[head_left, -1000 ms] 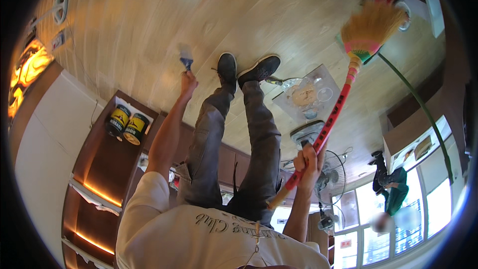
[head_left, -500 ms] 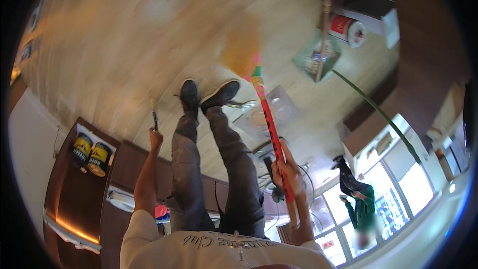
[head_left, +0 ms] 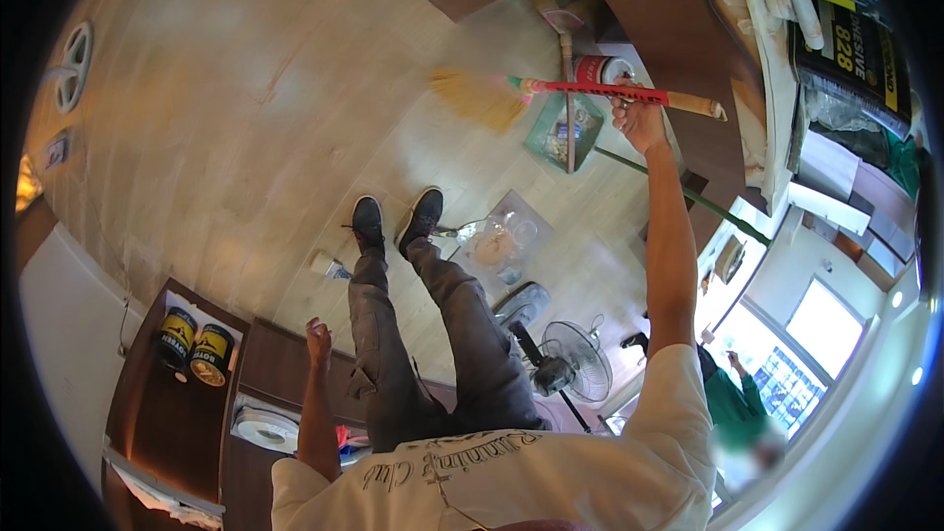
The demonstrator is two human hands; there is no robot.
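Note:
My right hand (head_left: 639, 120) is stretched out to the far right, closed around the red handle of a soft broom (head_left: 600, 88). The broom lies nearly level in view, its yellow straw head (head_left: 479, 101) pointing left over the floor. Beneath and beside the handle is a green dustpan (head_left: 536, 143) with debris in it and a long green stick. On the left my left hand (head_left: 318, 342) hangs with its fingers curled and nothing visible in them. A paintbrush (head_left: 332, 265) with pale bristles is on the floor by my left shoe, apart from that hand.
A red-and-white can (head_left: 600, 69) stands behind the dustpan. Near my feet are a clear plastic sheet (head_left: 531, 226) and a fan (head_left: 576, 359). Dark tins (head_left: 210, 354) sit in a brown cabinet (head_left: 162, 433) at left. A person in green (head_left: 737, 408) is at lower right.
My right arm has swung outward and forward, turning the broom from upright to nearly level. The paintbrush, seen earlier against my left hand, now appears apart from it. The view has shifted right.

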